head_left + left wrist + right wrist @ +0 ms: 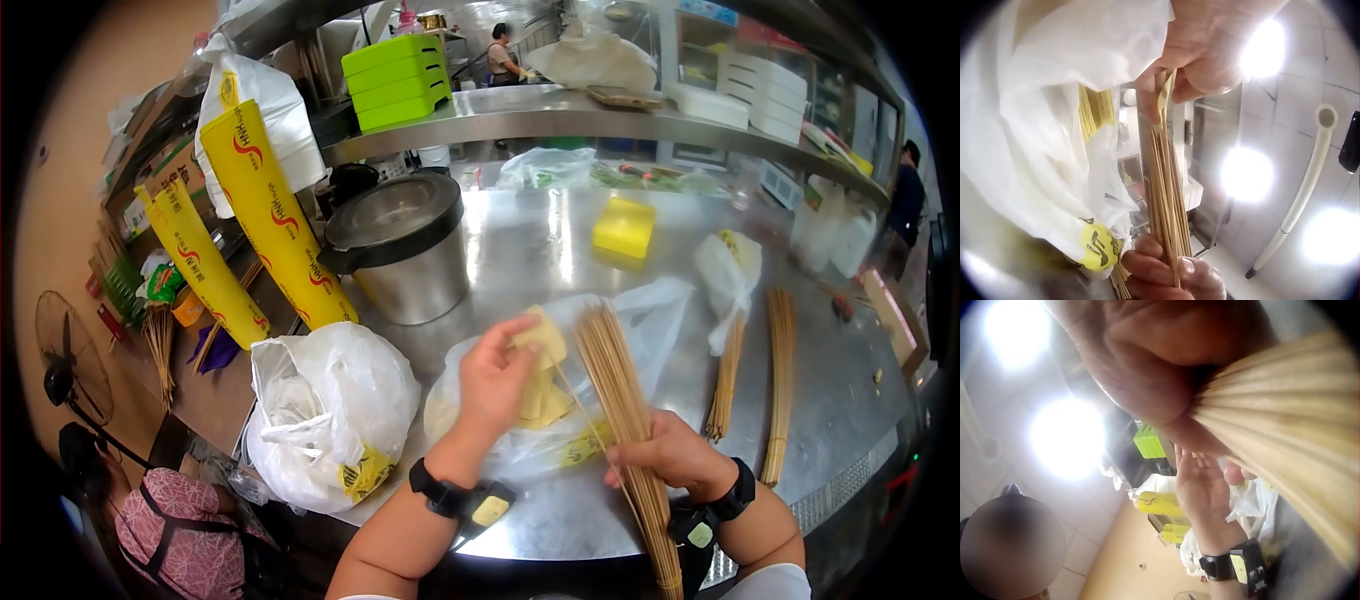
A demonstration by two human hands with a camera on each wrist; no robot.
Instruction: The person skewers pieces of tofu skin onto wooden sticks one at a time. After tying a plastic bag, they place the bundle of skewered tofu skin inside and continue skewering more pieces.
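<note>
The right hand (pixel 665 452) grips a thick bundle of thin wooden sticks (pixel 622 390); its thumb and fingertips also hold one stick set apart from the bundle. Between its fingertips the left hand (pixel 497 378) pinches a flat pale yellow piece (pixel 545 338), with that single stick running to it. In the left wrist view the piece (pixel 1165 94) is seen edge-on at the stick's top, above the bundle (pixel 1169 187). More yellow pieces (pixel 545 402) lie on a clear plastic bag (pixel 650 300) under the hands. How far the stick enters the piece cannot be told.
A knotted white bag (pixel 330 410) stands left of the hands, a lidded steel pot (pixel 400 250) behind it. Yellow rolls (pixel 270 210) lean at the left. A yellow block (pixel 624 228) is farther back. Two more stick bundles (pixel 779 390) lie right, one partly in plastic. A person (pixel 185 530) is at lower left.
</note>
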